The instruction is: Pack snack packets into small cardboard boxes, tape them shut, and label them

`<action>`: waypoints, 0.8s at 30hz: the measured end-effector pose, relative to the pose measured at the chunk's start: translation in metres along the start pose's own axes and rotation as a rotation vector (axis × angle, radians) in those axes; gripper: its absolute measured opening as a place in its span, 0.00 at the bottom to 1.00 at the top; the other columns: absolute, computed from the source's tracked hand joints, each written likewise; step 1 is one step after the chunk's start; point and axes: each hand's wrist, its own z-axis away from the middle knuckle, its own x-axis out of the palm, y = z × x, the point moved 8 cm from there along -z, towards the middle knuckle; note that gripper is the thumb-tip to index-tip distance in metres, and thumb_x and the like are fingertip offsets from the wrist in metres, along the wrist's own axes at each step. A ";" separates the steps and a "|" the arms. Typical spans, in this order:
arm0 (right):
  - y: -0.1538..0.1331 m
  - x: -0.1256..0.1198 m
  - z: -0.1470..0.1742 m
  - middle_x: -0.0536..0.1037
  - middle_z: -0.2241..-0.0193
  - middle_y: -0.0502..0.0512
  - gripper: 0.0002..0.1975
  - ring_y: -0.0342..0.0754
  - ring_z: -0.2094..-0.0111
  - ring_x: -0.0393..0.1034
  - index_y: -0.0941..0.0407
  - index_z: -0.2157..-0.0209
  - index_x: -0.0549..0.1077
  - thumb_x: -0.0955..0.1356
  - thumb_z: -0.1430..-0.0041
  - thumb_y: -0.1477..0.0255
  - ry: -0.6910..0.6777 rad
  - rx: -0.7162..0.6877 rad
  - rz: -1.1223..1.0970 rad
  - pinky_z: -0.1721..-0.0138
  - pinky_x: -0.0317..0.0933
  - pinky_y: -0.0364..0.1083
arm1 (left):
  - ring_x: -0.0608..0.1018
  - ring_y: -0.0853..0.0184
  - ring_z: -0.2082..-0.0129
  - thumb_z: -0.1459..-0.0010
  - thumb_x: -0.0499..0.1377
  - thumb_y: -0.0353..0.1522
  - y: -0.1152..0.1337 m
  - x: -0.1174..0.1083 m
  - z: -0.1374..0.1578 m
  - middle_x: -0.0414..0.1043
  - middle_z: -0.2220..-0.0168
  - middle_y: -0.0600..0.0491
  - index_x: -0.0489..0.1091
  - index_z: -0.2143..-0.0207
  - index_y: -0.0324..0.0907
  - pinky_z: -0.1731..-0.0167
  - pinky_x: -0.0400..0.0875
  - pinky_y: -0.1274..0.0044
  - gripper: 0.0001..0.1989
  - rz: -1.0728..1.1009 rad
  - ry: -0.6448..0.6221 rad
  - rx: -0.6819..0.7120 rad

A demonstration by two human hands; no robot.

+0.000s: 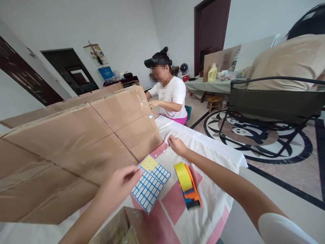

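Note:
A sheet of blue-bordered labels (152, 189) lies on the table, with a bare yellow patch at its far corner. Over its left edge is my left hand (122, 181), smeared by motion; whether its fingers hold anything does not show. My right hand (177, 145) is closed in a pinch above the cloth, beyond the sheet, and what sits between its fingertips is too small to make out. Small whitish scraps (155, 155) lie near it on the cloth. To the right of the sheet rests an orange tape dispenser (194, 189) with a roll of yellow tape (183, 176).
Cardboard boxes (76, 135) form a wall along the left, one bearing a small label (151, 116). Another box (122, 225) stands at the near edge. A pink-and-white cloth (203, 159) covers the table. Across it sits a person (172, 95); another person (286, 64) occupies a chair at right.

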 end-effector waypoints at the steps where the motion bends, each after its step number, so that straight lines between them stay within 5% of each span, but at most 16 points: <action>1: -0.006 -0.003 0.003 0.82 0.64 0.58 0.09 0.50 0.63 0.76 0.56 0.54 0.69 0.60 0.26 0.70 0.020 -0.012 -0.035 0.62 0.59 0.44 | 0.77 0.66 0.71 0.40 0.61 0.49 0.008 0.018 -0.034 0.74 0.74 0.57 0.74 0.72 0.44 0.72 0.68 0.77 0.18 0.093 -0.055 0.025; 5: -0.020 -0.011 0.017 0.81 0.67 0.56 0.04 0.51 0.65 0.75 0.54 0.57 0.68 0.62 0.30 0.72 0.086 -0.067 -0.203 0.63 0.58 0.44 | 0.80 0.64 0.70 0.46 0.66 0.47 0.023 0.089 -0.136 0.80 0.67 0.50 0.75 0.57 0.43 0.74 0.68 0.77 0.20 0.369 -0.135 -0.068; 9: -0.015 -0.018 0.026 0.78 0.70 0.53 0.03 0.47 0.68 0.73 0.54 0.61 0.65 0.61 0.31 0.72 0.134 -0.107 -0.450 0.65 0.59 0.43 | 0.82 0.63 0.66 0.51 0.70 0.41 0.020 0.134 -0.166 0.82 0.61 0.47 0.75 0.54 0.41 0.72 0.70 0.78 0.23 0.459 -0.230 -0.064; 17: 0.005 -0.009 0.026 0.65 0.83 0.41 0.19 0.40 0.83 0.55 0.52 0.68 0.64 0.64 0.38 0.51 0.042 -0.058 -0.955 0.80 0.50 0.40 | 0.81 0.66 0.71 0.48 0.68 0.37 0.006 0.146 -0.177 0.82 0.64 0.48 0.77 0.57 0.39 0.73 0.69 0.79 0.17 0.452 -0.215 -0.052; 24: 0.022 -0.008 0.038 0.64 0.84 0.40 0.22 0.39 0.83 0.52 0.52 0.68 0.61 0.66 0.42 0.47 0.113 0.059 -1.157 0.81 0.44 0.39 | 0.81 0.68 0.71 0.37 0.63 0.40 0.009 0.157 -0.178 0.80 0.65 0.49 0.75 0.52 0.40 0.73 0.71 0.78 0.16 0.318 -0.237 -0.066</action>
